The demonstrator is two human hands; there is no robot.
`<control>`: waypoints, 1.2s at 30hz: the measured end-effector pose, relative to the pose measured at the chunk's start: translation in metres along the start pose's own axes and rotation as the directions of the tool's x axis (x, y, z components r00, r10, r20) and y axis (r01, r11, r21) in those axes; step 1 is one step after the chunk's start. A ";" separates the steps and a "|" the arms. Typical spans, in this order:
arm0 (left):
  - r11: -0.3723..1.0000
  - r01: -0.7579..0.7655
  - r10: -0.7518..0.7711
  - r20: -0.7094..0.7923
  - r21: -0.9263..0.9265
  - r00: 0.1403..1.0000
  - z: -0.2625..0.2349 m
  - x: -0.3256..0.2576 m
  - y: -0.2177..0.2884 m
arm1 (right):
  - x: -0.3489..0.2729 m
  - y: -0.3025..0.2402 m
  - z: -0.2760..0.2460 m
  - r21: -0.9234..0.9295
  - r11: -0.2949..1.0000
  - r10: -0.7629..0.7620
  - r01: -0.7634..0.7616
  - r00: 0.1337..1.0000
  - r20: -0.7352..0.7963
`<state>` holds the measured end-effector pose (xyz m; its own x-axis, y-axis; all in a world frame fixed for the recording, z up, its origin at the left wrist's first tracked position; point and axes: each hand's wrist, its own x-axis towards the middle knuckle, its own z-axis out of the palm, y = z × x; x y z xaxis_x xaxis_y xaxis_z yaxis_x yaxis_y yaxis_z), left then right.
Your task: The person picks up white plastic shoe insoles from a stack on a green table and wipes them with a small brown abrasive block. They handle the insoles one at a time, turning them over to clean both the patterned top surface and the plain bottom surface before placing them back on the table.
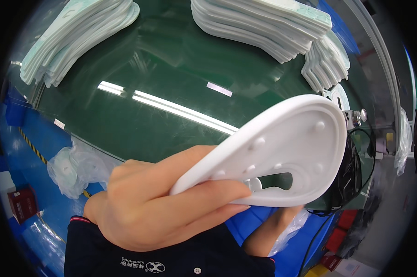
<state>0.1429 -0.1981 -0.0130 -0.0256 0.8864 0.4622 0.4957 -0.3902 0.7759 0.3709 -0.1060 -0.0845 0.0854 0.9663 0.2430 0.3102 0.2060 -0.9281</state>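
Note:
My left hand (153, 203) is closed on the left end of a white moulded plastic part (300, 138). The part is an oval, curved shell with a raised rim, small round bumps on its inner face and an opening near its lower edge. It is held tilted above the near side of a green table (162, 115). My right forearm (268, 231) reaches up behind the part's lower right edge. The part hides the right hand's fingers, so their grip does not show.
Stacked white curved panels with pale green film stand at the far left (79, 37) and far right (259, 27). A smaller stack (326, 62) adjoins the right one. A metal knob (363, 115) and a black bag (349, 180) are at the right edge. Clear plastic wrapping (74, 168) lies left.

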 end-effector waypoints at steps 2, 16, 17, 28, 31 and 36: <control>1.000 0.004 -0.004 -0.013 0.012 1.000 0.003 0.001 -0.001 | -0.011 -0.020 0.003 0.158 0.986 -0.037 0.052 0.995 -0.098; 1.000 0.029 -0.029 -0.056 0.001 0.998 0.015 -0.003 0.003 | -0.044 -0.069 0.040 0.315 0.739 -0.643 0.596 0.763 0.068; 0.999 0.033 -0.032 -0.054 0.006 0.998 0.014 -0.003 0.005 | -0.041 -0.070 0.037 0.331 0.735 -0.660 0.592 0.737 0.145; 0.999 0.025 -0.024 -0.022 0.042 0.999 0.014 -0.004 0.007 | -0.036 -0.074 0.034 0.354 0.754 -0.644 0.553 0.728 0.236; 0.999 0.017 -0.016 -0.029 0.034 0.999 0.015 -0.003 0.007 | -0.031 -0.080 0.034 0.309 0.752 -0.655 0.582 0.709 0.260; 0.997 0.069 -0.070 -0.025 -0.038 0.997 0.013 -0.002 0.006 | -0.030 -0.073 0.027 0.381 0.765 -0.571 0.520 0.821 0.027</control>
<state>0.1574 -0.1993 -0.0152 -0.0815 0.9051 0.4174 0.4592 -0.3376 0.8217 0.3202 -0.1462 -0.0318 -0.1325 0.6794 0.7217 -0.0787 0.7186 -0.6909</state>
